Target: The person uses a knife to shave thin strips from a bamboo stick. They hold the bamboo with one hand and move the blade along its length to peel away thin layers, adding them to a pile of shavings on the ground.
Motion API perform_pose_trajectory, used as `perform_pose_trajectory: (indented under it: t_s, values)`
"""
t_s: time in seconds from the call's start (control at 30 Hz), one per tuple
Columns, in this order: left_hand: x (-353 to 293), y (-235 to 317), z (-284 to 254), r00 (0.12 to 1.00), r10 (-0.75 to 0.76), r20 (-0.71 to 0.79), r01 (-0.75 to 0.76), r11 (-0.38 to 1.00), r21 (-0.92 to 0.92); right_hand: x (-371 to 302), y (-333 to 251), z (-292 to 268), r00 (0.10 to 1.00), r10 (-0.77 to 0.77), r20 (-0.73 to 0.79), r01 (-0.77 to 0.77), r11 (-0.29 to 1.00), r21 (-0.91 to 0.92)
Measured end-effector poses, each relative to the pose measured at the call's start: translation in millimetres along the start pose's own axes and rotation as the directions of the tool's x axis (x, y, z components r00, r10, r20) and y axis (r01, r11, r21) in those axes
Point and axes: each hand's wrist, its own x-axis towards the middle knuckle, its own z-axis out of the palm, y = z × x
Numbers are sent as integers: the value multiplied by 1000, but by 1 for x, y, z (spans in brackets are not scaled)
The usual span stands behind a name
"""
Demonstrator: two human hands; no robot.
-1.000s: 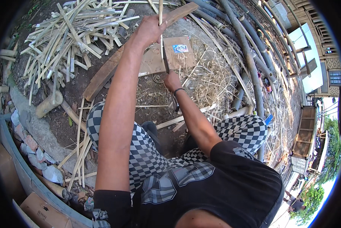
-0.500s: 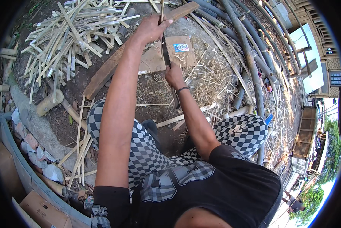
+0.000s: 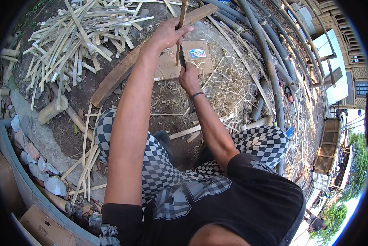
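My left hand [image 3: 168, 33] grips a thin upright bamboo strip [image 3: 183, 11] near its top. Just below it my right hand [image 3: 189, 78] is closed on the handle of a knife [image 3: 181, 60], whose dark blade rests against the strip. Under both hands lies a flat wooden board [image 3: 192, 59] with a small blue sticker. I sit with checkered trousers [image 3: 151, 164], knees spread to either side.
A heap of split bamboo strips [image 3: 77, 37] lies at the upper left. A long plank [image 3: 122, 74] crosses under the board. Whole bamboo poles [image 3: 270, 61] run along the right. Shavings [image 3: 229, 86] litter the ground; bricks [image 3: 32, 156] and a cardboard box [image 3: 44, 225] sit lower left.
My right hand with the knife has moved a little up the strip toward my left hand. The left hand keeps its hold.
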Motion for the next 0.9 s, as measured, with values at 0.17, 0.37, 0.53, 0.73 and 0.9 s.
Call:
perform_pose_trajectory:
  t_s: [0.17, 0.37, 0.53, 0.73, 0.9]
  values:
    - [-2, 2, 0, 999, -39, -18, 40, 999, 27, -8, 0, 11, 987, -51, -154, 72, 988, 135]
    - [-4, 0, -4, 998, -54, 20, 54, 998, -17, -12, 15, 9, 973, 153, 171, -143, 987, -70]
    - [-4, -2, -5, 999, -34, 24, 35, 999, -35, -12, 23, 9, 968, 189, 165, -184, 982, -44]
    - [-1, -4, -3, 999, -23, 36, 24, 999, -31, -22, 36, 18, 993, 97, 63, -94, 994, -49]
    - [1, 0, -2, 1000, 4, 26, -3, 998, -59, -27, 42, 22, 969, 206, 139, -202, 978, -43]
